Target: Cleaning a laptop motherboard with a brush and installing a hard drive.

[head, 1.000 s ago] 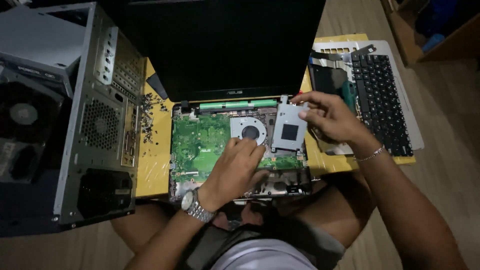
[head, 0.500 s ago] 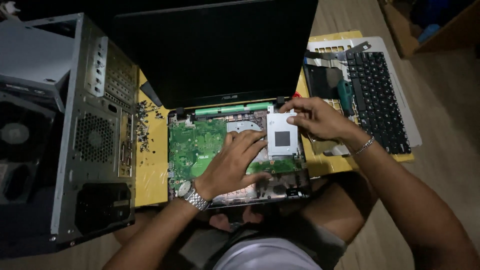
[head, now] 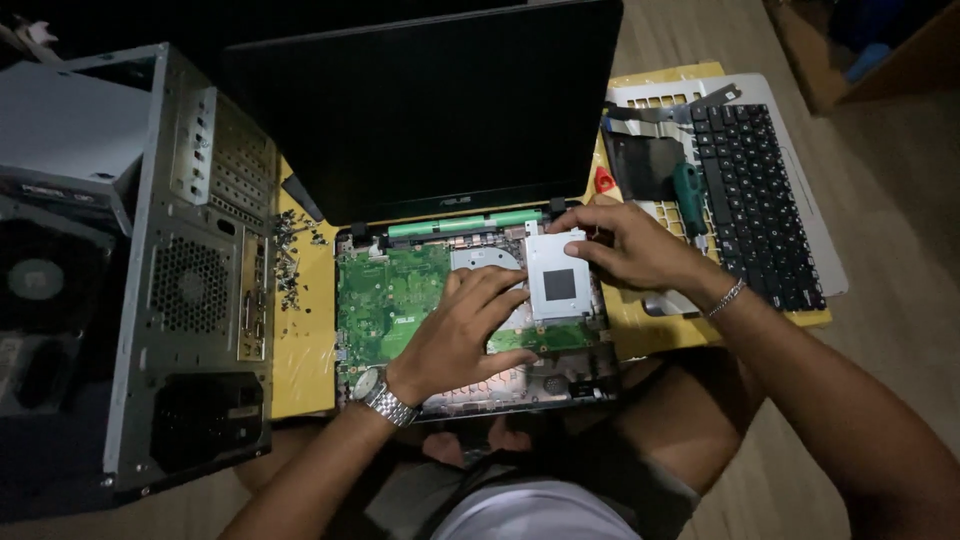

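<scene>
I am looking down at my left hand (head: 455, 335) lying flat, fingers spread and closed on nothing, pressing on the open laptop base (head: 470, 310) beside the green circuit board (head: 385, 300). Just to its right, touching its fingertips, the silver drive caddy (head: 557, 282) is sitting in its bay at the right end of the base. My right hand (head: 625, 245) is pinching that caddy by its far right corner, thumb and fingers clamped on the edge. I am judging it a light, stiff metal tray, smooth and a bit slippery, with a fragile connector end, so the bare side rails are the place to hold, never the board. Right of this grip, a green-handled screwdriver (head: 688, 195) and a removed keyboard panel (head: 760, 200) are lying on the yellow surface (head: 300, 350). Farther off, the dark screen (head: 420, 110) is standing open.
</scene>
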